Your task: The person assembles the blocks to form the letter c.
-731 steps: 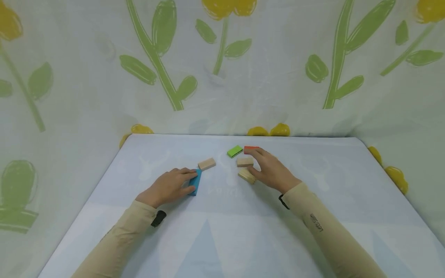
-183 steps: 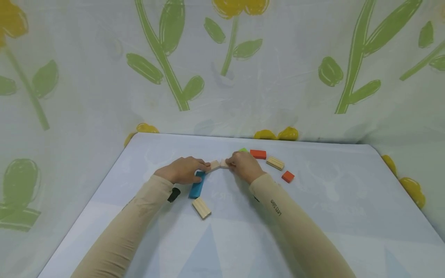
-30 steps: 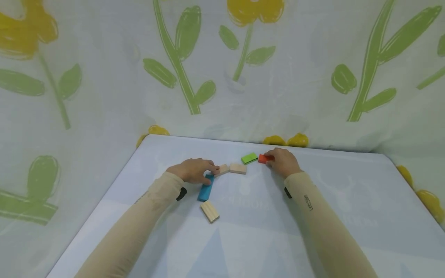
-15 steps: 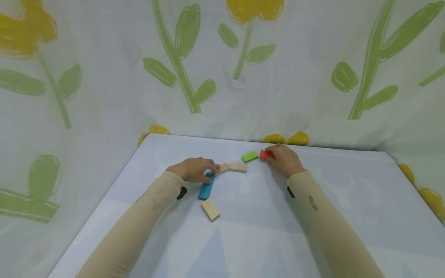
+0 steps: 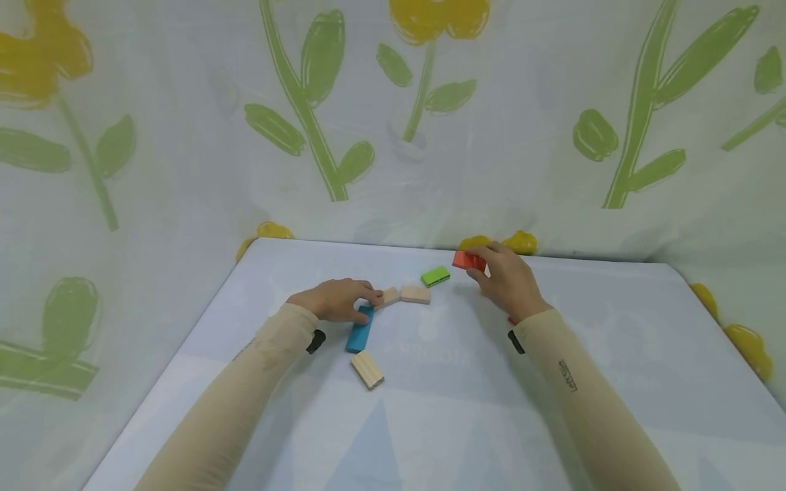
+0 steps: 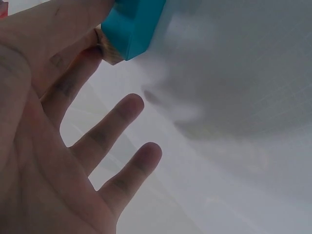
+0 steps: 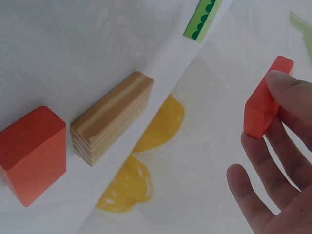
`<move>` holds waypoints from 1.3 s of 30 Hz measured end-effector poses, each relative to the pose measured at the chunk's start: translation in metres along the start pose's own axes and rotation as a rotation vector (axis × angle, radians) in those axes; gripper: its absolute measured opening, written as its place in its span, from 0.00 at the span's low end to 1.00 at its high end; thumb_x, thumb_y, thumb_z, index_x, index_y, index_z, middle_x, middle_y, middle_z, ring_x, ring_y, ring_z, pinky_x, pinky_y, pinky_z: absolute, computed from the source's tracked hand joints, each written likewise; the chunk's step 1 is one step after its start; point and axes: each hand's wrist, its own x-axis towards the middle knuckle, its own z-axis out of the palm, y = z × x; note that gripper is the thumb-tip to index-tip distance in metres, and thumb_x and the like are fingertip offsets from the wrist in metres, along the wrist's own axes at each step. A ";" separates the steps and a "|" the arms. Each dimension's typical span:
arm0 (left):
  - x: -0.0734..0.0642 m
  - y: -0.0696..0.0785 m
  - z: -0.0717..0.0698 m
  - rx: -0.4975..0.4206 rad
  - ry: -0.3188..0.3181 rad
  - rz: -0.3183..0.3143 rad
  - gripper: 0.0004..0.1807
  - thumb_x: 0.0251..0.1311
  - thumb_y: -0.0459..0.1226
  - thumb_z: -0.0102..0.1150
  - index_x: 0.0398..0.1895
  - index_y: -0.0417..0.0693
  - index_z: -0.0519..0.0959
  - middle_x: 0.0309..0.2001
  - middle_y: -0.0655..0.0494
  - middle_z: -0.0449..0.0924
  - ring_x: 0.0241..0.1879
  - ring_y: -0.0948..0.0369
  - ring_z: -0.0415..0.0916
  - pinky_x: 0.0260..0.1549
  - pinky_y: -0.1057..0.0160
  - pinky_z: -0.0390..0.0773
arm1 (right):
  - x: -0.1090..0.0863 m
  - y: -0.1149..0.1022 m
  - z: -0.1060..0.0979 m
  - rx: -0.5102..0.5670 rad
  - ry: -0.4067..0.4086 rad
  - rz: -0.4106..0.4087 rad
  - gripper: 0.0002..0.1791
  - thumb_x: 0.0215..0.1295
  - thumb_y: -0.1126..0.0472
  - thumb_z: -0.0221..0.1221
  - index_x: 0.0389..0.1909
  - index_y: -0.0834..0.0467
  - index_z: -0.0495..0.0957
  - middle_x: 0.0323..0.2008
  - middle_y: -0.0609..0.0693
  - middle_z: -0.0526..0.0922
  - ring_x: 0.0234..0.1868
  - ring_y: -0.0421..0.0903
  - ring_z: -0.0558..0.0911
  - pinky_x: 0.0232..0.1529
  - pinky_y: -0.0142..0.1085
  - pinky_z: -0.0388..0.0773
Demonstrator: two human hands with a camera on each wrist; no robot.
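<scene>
My right hand pinches a red wooden block between thumb and fingers, raised over the far part of the table. In the right wrist view this red block stands apart from the others. My left hand rests by a blue block and a plain wooden block; the thumb lies at the blue one and the index fingertip at the plain one. Its remaining fingers spread loosely in the left wrist view. A second plain block and a green block continue the curved row to the right.
Another plain block lies at the blue block's near end. Towards the right, a striped wooden block and a second red block show in the right wrist view; my right hand and sleeve mostly hide them from the head view. A flowered cloth hangs behind.
Over the last second the red block has risen from the table beside the green one, lifted by my right hand. My left hand has stayed in place. The head view has shifted slightly.
</scene>
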 end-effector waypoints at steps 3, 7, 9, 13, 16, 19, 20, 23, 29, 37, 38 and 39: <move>0.000 0.000 0.000 -0.001 -0.002 -0.006 0.25 0.67 0.41 0.66 0.67 0.53 0.78 0.72 0.57 0.68 0.73 0.51 0.62 0.68 0.45 0.65 | -0.004 -0.006 -0.001 0.009 0.039 -0.061 0.22 0.62 0.61 0.71 0.57 0.59 0.81 0.50 0.55 0.81 0.47 0.54 0.81 0.52 0.50 0.81; 0.000 0.000 0.001 -0.007 -0.002 -0.006 0.25 0.67 0.41 0.66 0.67 0.53 0.78 0.72 0.57 0.68 0.73 0.51 0.61 0.68 0.45 0.65 | -0.009 -0.014 -0.004 0.007 0.075 -0.122 0.23 0.60 0.60 0.73 0.56 0.59 0.82 0.50 0.54 0.81 0.47 0.53 0.81 0.51 0.47 0.82; 0.001 0.001 0.001 -0.011 0.006 0.004 0.25 0.66 0.41 0.66 0.66 0.52 0.78 0.72 0.57 0.69 0.72 0.51 0.62 0.68 0.45 0.66 | -0.009 -0.017 -0.007 0.005 0.093 -0.131 0.23 0.59 0.60 0.73 0.56 0.58 0.82 0.50 0.53 0.82 0.47 0.51 0.81 0.51 0.46 0.82; 0.003 0.003 0.003 -0.006 0.016 0.010 0.24 0.66 0.40 0.67 0.65 0.51 0.79 0.71 0.57 0.69 0.72 0.51 0.63 0.67 0.45 0.66 | -0.011 -0.024 -0.014 0.048 0.120 -0.143 0.24 0.59 0.58 0.74 0.56 0.57 0.82 0.50 0.50 0.82 0.48 0.49 0.81 0.49 0.45 0.82; 0.005 0.005 0.002 0.001 0.018 0.008 0.24 0.66 0.40 0.67 0.65 0.51 0.79 0.71 0.57 0.69 0.72 0.51 0.63 0.67 0.46 0.67 | -0.015 -0.030 -0.020 0.103 0.134 -0.151 0.24 0.60 0.58 0.73 0.57 0.56 0.82 0.50 0.48 0.81 0.50 0.48 0.80 0.50 0.44 0.82; 0.006 0.005 0.002 0.008 0.019 0.008 0.25 0.65 0.40 0.67 0.65 0.51 0.79 0.71 0.57 0.70 0.71 0.51 0.64 0.67 0.46 0.67 | -0.021 -0.036 -0.025 0.142 0.143 -0.166 0.24 0.60 0.57 0.73 0.57 0.55 0.82 0.51 0.47 0.81 0.50 0.46 0.80 0.50 0.43 0.81; 0.005 0.005 0.002 0.007 0.019 0.007 0.24 0.65 0.40 0.67 0.65 0.51 0.79 0.70 0.57 0.70 0.71 0.51 0.64 0.67 0.46 0.68 | -0.023 -0.037 -0.026 0.154 0.146 -0.176 0.24 0.60 0.58 0.73 0.57 0.55 0.82 0.51 0.47 0.81 0.49 0.46 0.80 0.50 0.43 0.81; 0.005 0.003 0.003 -0.003 0.016 0.005 0.25 0.66 0.40 0.67 0.66 0.52 0.79 0.70 0.57 0.70 0.72 0.51 0.64 0.67 0.47 0.67 | -0.027 -0.040 -0.028 0.177 0.155 -0.208 0.23 0.59 0.58 0.73 0.56 0.55 0.82 0.50 0.47 0.81 0.48 0.45 0.80 0.48 0.44 0.81; 0.004 0.001 0.004 -0.013 0.020 -0.001 0.25 0.65 0.40 0.67 0.66 0.52 0.79 0.71 0.57 0.70 0.71 0.51 0.64 0.67 0.46 0.67 | -0.033 -0.043 -0.032 0.183 0.165 -0.239 0.23 0.58 0.59 0.74 0.55 0.55 0.83 0.49 0.45 0.82 0.47 0.42 0.80 0.46 0.40 0.81; 0.005 0.002 0.003 -0.013 0.012 0.003 0.24 0.65 0.39 0.67 0.65 0.51 0.80 0.70 0.56 0.71 0.71 0.51 0.64 0.67 0.46 0.68 | -0.042 -0.046 -0.036 0.175 0.155 -0.253 0.22 0.58 0.59 0.74 0.54 0.55 0.83 0.50 0.46 0.83 0.50 0.43 0.81 0.47 0.42 0.81; 0.005 0.002 0.003 -0.013 0.011 0.003 0.24 0.65 0.39 0.67 0.65 0.51 0.80 0.70 0.56 0.71 0.71 0.51 0.64 0.67 0.46 0.68 | -0.044 -0.047 -0.036 0.174 0.154 -0.257 0.22 0.58 0.59 0.74 0.54 0.55 0.83 0.50 0.45 0.83 0.50 0.43 0.81 0.47 0.42 0.81; 0.004 0.002 0.003 -0.011 0.012 0.004 0.24 0.65 0.39 0.67 0.65 0.51 0.80 0.70 0.55 0.71 0.71 0.51 0.64 0.67 0.46 0.67 | -0.045 -0.048 -0.036 0.172 0.152 -0.263 0.22 0.58 0.59 0.74 0.54 0.55 0.83 0.50 0.45 0.83 0.50 0.43 0.81 0.47 0.41 0.81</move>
